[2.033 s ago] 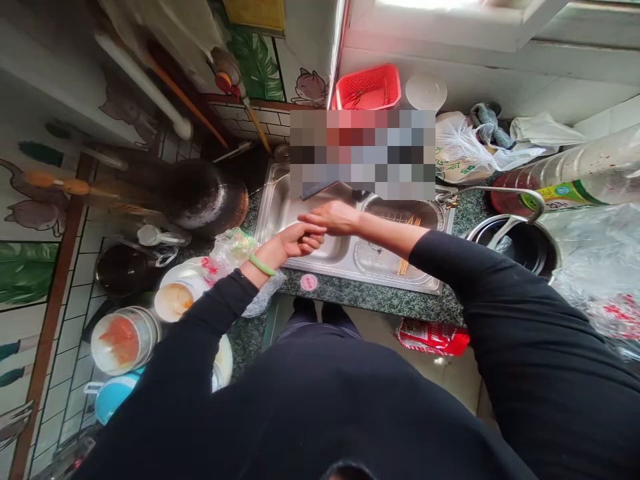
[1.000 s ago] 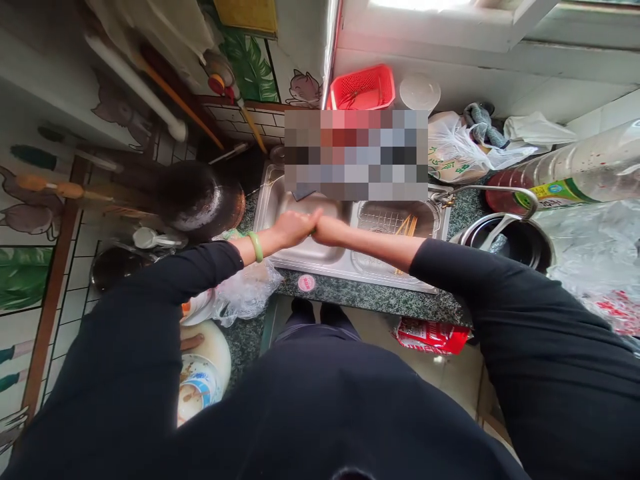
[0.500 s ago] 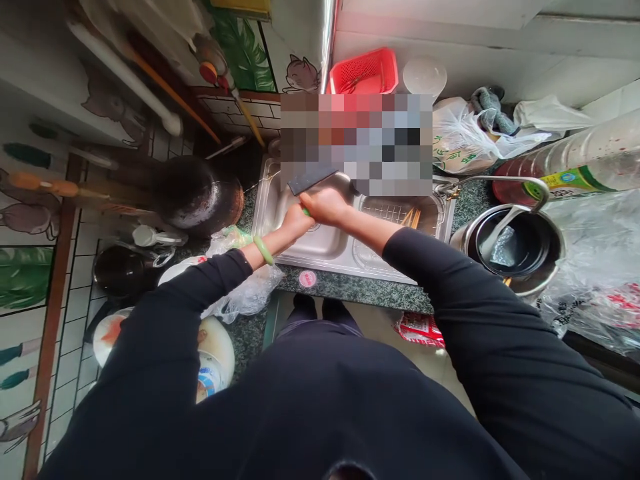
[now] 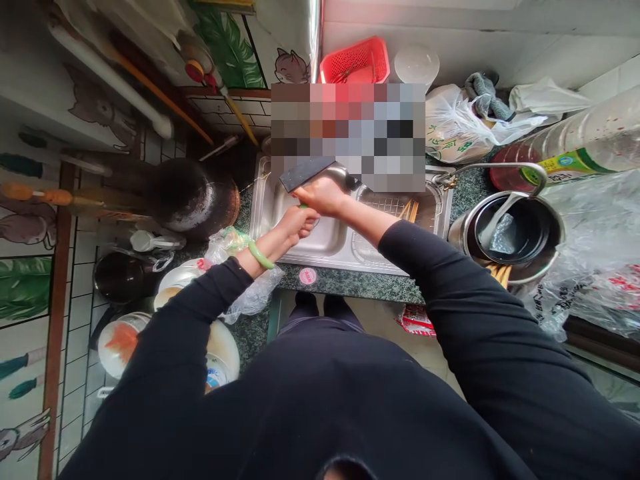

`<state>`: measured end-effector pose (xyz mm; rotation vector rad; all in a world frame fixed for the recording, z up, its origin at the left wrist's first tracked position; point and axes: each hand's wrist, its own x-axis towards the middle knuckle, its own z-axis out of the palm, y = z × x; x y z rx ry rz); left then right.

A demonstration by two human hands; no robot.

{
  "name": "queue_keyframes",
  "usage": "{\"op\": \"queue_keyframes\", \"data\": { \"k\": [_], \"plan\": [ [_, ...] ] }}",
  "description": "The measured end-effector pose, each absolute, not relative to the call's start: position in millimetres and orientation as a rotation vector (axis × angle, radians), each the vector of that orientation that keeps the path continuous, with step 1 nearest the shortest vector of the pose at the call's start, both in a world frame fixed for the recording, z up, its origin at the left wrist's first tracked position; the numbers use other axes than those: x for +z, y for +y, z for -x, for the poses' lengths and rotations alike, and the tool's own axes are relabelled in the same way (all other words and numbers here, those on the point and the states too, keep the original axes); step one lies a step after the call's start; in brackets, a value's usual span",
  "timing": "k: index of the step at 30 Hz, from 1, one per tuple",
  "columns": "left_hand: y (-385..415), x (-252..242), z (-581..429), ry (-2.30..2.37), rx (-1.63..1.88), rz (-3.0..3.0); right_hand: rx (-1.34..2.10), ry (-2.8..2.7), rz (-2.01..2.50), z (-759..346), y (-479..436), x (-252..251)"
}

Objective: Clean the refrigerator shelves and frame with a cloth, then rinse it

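Note:
Over the left basin of the steel sink (image 4: 320, 248), a cleaver (image 4: 306, 175) with a dark, broad rectangular blade is held tilted. A bit of its green handle shows between my hands. My left hand (image 4: 299, 223), with a pale green bangle (image 4: 261, 255) on the wrist, is closed round the handle end. Just above it my right hand (image 4: 324, 197) is closed at the base of the blade; its fingertips are partly hidden.
A wire rack with chopsticks (image 4: 411, 211) sits in the right basin. Left are a blackened wok (image 4: 220, 203), plates (image 4: 111, 347) and a plastic bag (image 4: 257, 297). A pot (image 4: 463, 233) with a black bowl stands right. A red basket (image 4: 357, 61) is behind; pixelation hides the area before it.
My left hand has shifted slightly down and its fingers show more. The cleaver stays in both hands over the left basin, and the view has shifted a little.

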<state>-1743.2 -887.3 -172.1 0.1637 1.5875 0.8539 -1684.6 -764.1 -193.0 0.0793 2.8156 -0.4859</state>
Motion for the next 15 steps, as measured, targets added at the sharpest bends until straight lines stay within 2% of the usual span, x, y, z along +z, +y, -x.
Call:
{"op": "queue_keyframes", "data": {
  "k": [5, 8, 13, 15],
  "plan": [
    [-891, -184, 1751, 1.646, 0.892, -0.225, -0.652, 2.847, -0.381, 1681, -769, -204],
    [-903, -185, 1774, 1.684, 0.87, -0.224, -0.895, 2.663, -0.687, 1670, -755, -201],
    [-923, -178, 1817, 1.55, 1.026, -0.222, -1.966, 1.994, -0.852, 1644, -732, -195],
    [-921, -186, 1813, 1.474, 1.062, -0.2, -2.229, 1.852, -0.966, 1639, -747, -204]
  ]
}}
